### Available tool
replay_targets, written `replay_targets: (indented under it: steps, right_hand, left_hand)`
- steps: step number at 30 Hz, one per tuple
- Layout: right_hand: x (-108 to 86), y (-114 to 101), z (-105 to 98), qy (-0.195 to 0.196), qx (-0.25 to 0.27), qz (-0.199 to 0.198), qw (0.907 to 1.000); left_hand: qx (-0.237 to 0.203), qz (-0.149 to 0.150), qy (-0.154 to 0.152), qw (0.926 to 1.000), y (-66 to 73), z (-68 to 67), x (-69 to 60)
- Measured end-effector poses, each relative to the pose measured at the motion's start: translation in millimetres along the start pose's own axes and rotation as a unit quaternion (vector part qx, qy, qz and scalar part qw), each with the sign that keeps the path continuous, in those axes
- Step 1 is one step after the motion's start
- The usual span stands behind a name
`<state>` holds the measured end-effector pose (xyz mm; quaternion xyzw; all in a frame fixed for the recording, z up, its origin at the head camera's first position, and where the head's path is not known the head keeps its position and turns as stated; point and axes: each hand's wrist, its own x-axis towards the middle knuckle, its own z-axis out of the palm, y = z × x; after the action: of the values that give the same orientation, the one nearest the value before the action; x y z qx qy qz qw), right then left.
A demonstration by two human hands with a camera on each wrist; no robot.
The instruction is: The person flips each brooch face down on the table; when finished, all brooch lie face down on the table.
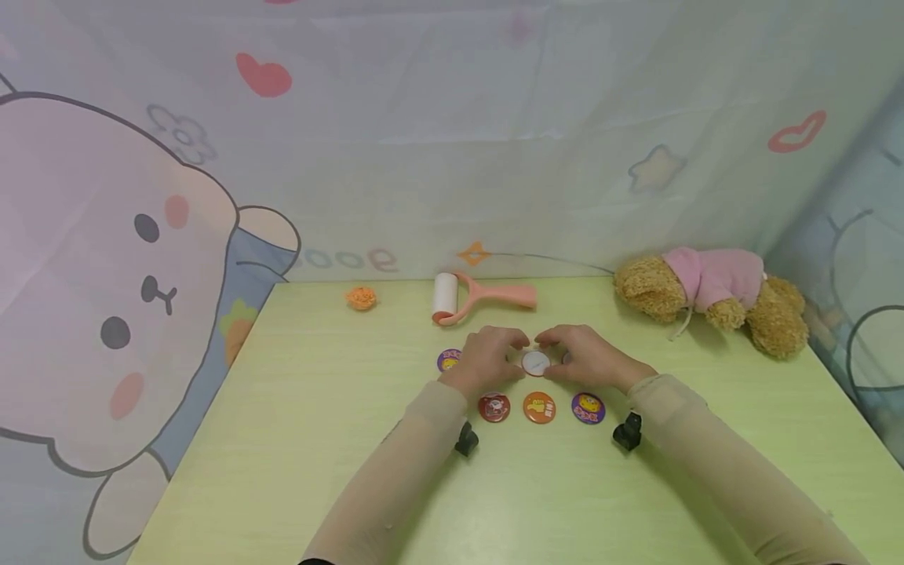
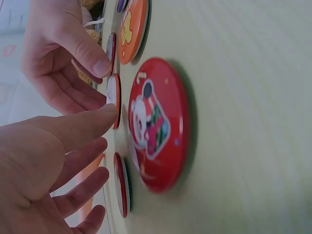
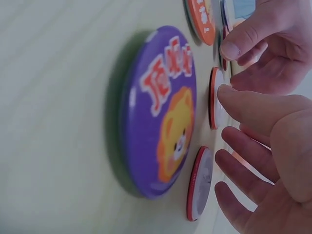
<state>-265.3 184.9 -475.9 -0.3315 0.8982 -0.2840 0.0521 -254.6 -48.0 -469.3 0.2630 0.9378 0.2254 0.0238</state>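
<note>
A round badge with a pale face (image 1: pixel 536 362) and an orange-red rim (image 3: pixel 213 100) lies on the table between the two hands. My left hand (image 1: pixel 487 359) is at its left side, its thumb (image 2: pixel 97 124) touching the rim and the other fingers spread loosely. My right hand (image 1: pixel 592 358) curves around the right side, thumb (image 3: pixel 243 105) at the badge's edge, other fingers apart. Nearer me lie a red badge (image 1: pixel 493 407), an orange badge (image 1: pixel 540 407) and a purple badge (image 1: pixel 588 408). The left hand partly hides another purple badge (image 1: pixel 448 360); a red-rimmed badge (image 3: pixel 200 185) lies by the right fingers.
Behind the hands lies a pink-handled lint roller (image 1: pixel 494 294). An orange crumpled object (image 1: pixel 362 298) is at the back left. A plush toy in a pink top (image 1: pixel 713 286) lies at the back right, against a printed cloth (image 1: pixel 452 157).
</note>
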Motion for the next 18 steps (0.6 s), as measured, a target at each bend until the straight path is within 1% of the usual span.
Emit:
replay_targets:
  steps: [5,8,11,15,18]
  right_hand:
    - [2.5,-6.1,-1.3,0.003,0.003,-0.001,1.0]
    - [5.4,-9.6,-0.3,0.002,0.002,-0.003,1.0]
    - [8.6,-12.5,1.3,0.002,0.003,0.0,1.0]
    - [12.7,-16.7,3.2,0.001,0.01,-0.005,0.9999]
    - [16.4,-20.7,3.9,-0.002,0.017,-0.011,0.9998]
  left_hand:
    - [-0.025,-0.008,0.004,0.9997,-8.9,-6.8,-8.8]
    - [-0.029,-0.011,0.004,0.9995,-14.0,-9.8,-13.3]
    - [-0.028,-0.005,0.01,0.9996,-19.3,-11.4,-15.8]
    - [-0.01,0.01,0.025,0.9996,-27.0,-13.9,-18.7]
    - [0.006,0.006,0.03,0.9995,-32.5,-17.2,-22.0]
